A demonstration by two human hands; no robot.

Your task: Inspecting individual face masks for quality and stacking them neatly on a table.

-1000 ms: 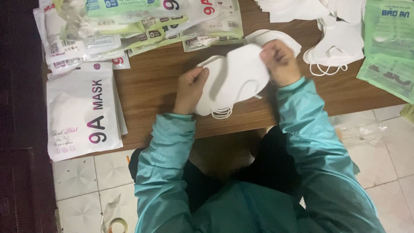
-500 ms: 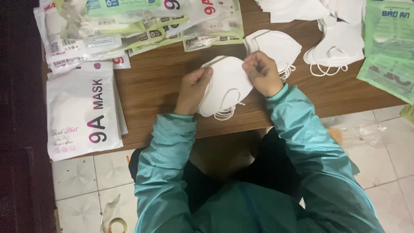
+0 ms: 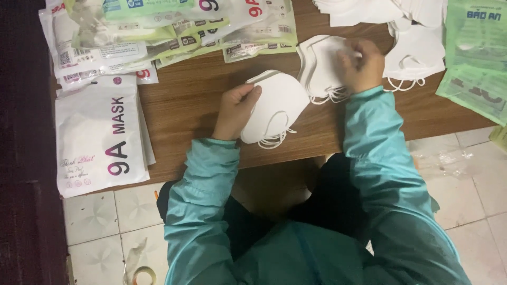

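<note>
My left hand (image 3: 236, 108) grips a small stack of white folded face masks (image 3: 277, 105) by its left edge, holding it on the brown wooden table (image 3: 185, 116); thin ear loops hang from the stack's lower side. My right hand (image 3: 363, 63) rests on a second pile of white masks (image 3: 319, 66) further back and to the right, fingers curled on its top mask. Both arms wear teal sleeves.
White printed mask packets (image 3: 100, 134) lie at the table's left, several clear and green packets (image 3: 174, 31) at the back. More loose white masks (image 3: 417, 50) and green packets (image 3: 472, 58) sit at the right. Tiled floor (image 3: 100, 216) with a tape roll (image 3: 142, 275) lies below.
My right hand has left the stack held by my left hand and moved back right onto the second pile of masks. The left hand still holds its stack.
</note>
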